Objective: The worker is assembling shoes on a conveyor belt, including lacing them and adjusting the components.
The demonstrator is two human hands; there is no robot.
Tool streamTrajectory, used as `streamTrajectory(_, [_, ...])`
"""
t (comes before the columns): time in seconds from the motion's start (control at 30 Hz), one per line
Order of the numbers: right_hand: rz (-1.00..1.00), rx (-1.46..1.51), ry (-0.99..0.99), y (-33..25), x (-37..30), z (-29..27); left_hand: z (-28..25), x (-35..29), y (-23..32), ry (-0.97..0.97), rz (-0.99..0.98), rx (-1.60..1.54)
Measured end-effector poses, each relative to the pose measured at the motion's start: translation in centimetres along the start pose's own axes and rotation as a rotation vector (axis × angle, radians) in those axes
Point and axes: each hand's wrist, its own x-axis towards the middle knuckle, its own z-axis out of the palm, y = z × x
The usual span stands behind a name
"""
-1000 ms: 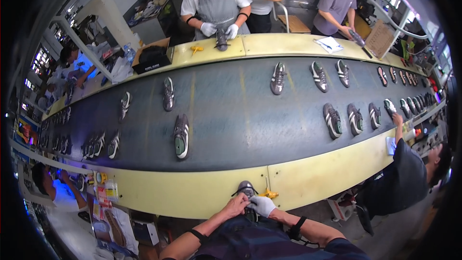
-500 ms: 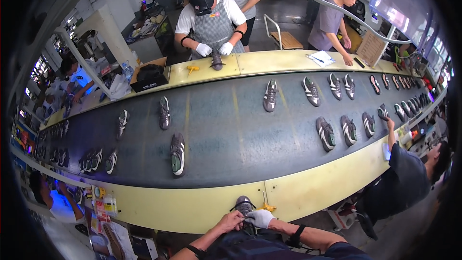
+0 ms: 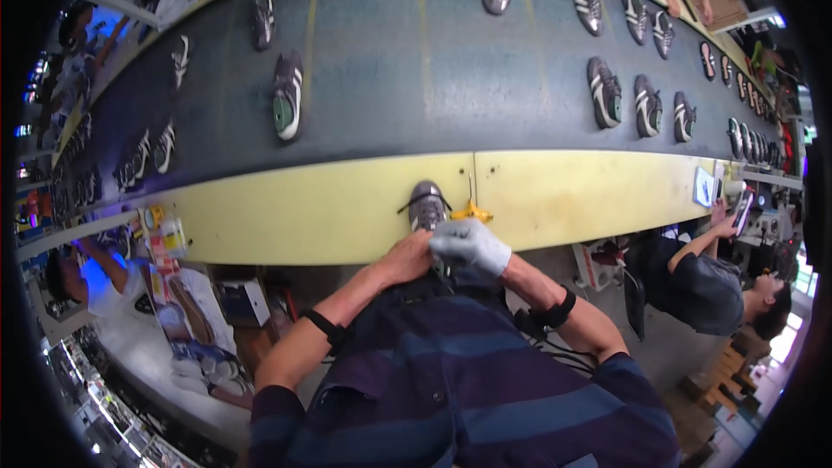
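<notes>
A dark grey sneaker [image 3: 426,202] with a dark lace spread across it lies on the near pale-yellow ledge, toe pointing away from me. My bare left hand [image 3: 407,257] is closed at its near-left side, fingertips by the lacing. Curled over the lacing from the right is my right hand [image 3: 472,245], in a whitish glove. The hands nearly touch, and they hide the rear of the sneaker and whatever their fingers pinch. Just beyond the glove rests a yellow-handled tool [image 3: 471,211] with a thin metal shaft.
A dark conveyor belt [image 3: 364,78] carries several sneakers, including one with a green insole [image 3: 288,95]. Insoles or soles [image 3: 708,61] lie at its far right. A co-worker [image 3: 715,286] on the right holds a shoe. Boxes [image 3: 243,302] stand below the ledge on the left.
My view has tilted down, dropping the far worker in an apron from sight. My right hand's fingers are more curled. The co-worker on the right has lifted a shoe off the belt.
</notes>
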Motion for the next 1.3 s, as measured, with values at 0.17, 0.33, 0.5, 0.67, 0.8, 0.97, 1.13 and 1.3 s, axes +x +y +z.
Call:
streamTrajectory(0.17, [-0.053,-0.414,0.335,3.3,0.3,-3.8,-1.1,-2.9,6.1,-0.128,-0.345,-0.091])
streamTrajectory(0.33, [-0.321,-0.624,0.155,7.8,0.9,-2.9,-3.0,-3.8,8.3,0.030,-0.461,-0.503])
streamTrajectory(0.5, [-0.371,-0.523,-0.164,11.7,5.7,-0.2,-3.2,-1.4,8.7,0.244,-0.540,-0.757])
streamTrajectory(0.67, [-0.371,-0.509,-0.210,12.7,5.7,-0.3,-3.5,-1.5,9.6,0.170,-0.582,-0.755])
streamTrajectory(0.8, [-0.330,-0.478,-0.143,11.4,4.7,-0.4,-5.0,-0.4,12.4,0.057,-0.618,-0.688])
streamTrajectory(0.97, [-0.285,-0.465,-0.133,9.0,3.9,-0.3,-5.3,-0.6,12.9,0.026,-0.606,-0.649])
streamTrajectory(1.13, [-0.255,-0.483,-0.162,9.4,3.7,-0.2,-4.5,-0.9,12.3,0.043,-0.578,-0.634])
streamTrajectory(1.3, [-0.196,-0.543,-0.196,9.0,3.2,-0.3,-3.3,-1.9,11.4,0.027,-0.537,-0.566])
